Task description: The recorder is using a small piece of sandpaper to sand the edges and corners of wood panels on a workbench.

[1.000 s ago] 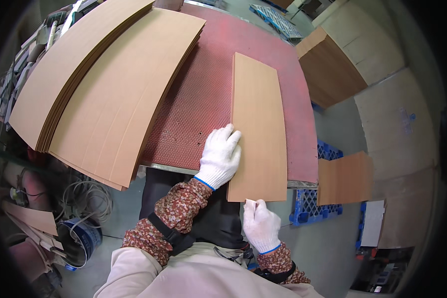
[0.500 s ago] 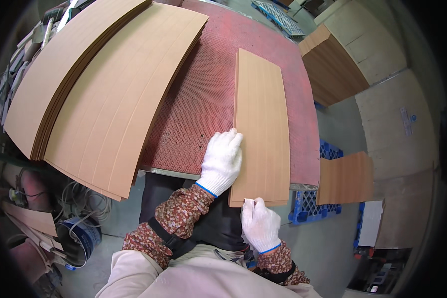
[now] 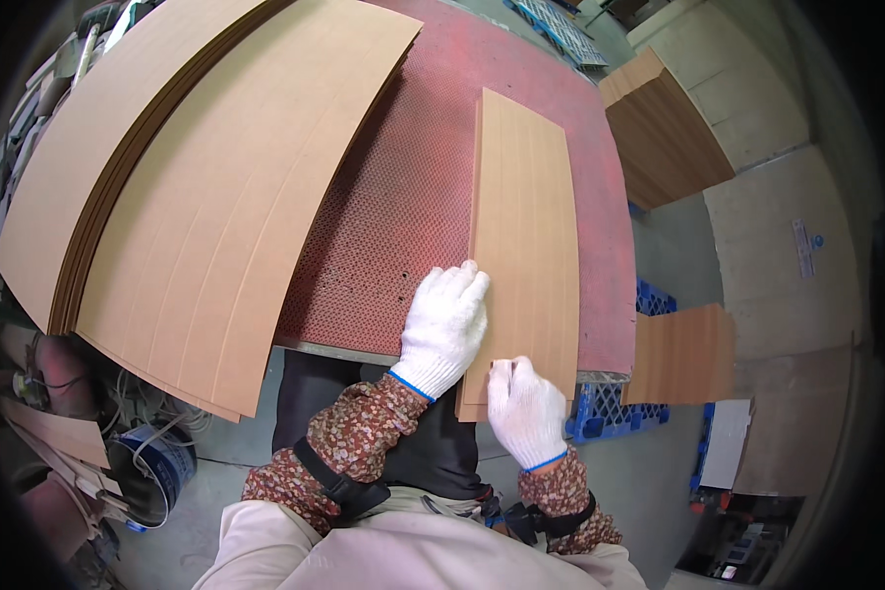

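Note:
A narrow brown cardboard sheet [image 3: 527,246] with long crease lines lies on the red mesh-patterned table top [image 3: 374,231], its near end jutting past the table's front edge. At least one more layer shows under it at the left side and near end. My left hand [image 3: 444,326], in a white knit glove, grips the sheet's left edge with fingers held together. Over the near end of the sheet is my right hand [image 3: 528,411], gloved alike, its fingers closed in a pinch. A tiny brown bit shows at those fingertips; I cannot make out what it is.
Stacks of wider creased cardboard sheets [image 3: 226,197] fill the table's left side and overhang its front. A blue bucket [image 3: 164,472] stands on the floor at lower left. Blue plastic pallets [image 3: 615,413] and cardboard stacks [image 3: 680,354] stand to the right.
My right hand has moved from the sheet's near edge up over its surface, still pinched. The left hand stays at the left edge. The whole view has shifted slightly.

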`<state>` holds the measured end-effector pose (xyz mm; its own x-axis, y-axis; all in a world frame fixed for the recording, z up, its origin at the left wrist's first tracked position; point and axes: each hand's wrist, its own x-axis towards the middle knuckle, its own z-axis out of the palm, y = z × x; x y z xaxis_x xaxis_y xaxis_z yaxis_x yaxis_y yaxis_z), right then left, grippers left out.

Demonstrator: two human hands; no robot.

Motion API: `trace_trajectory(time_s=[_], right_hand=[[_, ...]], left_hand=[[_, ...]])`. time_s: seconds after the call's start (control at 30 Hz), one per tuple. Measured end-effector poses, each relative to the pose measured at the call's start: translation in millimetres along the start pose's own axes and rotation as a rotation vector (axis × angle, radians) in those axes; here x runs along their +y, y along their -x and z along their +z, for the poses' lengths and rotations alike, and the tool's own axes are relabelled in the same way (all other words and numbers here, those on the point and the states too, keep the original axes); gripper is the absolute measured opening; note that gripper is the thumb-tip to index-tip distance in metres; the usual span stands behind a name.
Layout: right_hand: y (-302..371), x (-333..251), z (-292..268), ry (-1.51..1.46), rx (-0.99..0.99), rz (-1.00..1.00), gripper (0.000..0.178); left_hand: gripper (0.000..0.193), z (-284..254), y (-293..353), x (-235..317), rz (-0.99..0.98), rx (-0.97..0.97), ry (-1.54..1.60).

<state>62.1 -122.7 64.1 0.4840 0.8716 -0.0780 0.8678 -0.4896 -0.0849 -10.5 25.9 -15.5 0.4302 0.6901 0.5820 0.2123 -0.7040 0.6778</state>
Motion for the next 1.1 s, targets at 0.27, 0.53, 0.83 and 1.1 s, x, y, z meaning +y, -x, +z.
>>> trace_trajectory(time_s=[0.27,0.53,0.83,1.1], right_hand=[[-94,18,6,0.047,0.074,-0.091,0.030],[-234,23,-7,0.049,0.089,-0.023,0.042],[-328,32,-20,0.076,-0.013,0.034,0.048],[-399,89,-2,0.728,0.027,-0.530,0.020]], left_hand=[[0.037,1,0,5,-0.021,-0.043,0.007],[0.047,4,0,5,-0.041,-0.082,0.012],[0.052,-16,31,35,-0.074,-0.162,0.058],[0.053,-50,55,71,-0.092,-0.233,0.106]])
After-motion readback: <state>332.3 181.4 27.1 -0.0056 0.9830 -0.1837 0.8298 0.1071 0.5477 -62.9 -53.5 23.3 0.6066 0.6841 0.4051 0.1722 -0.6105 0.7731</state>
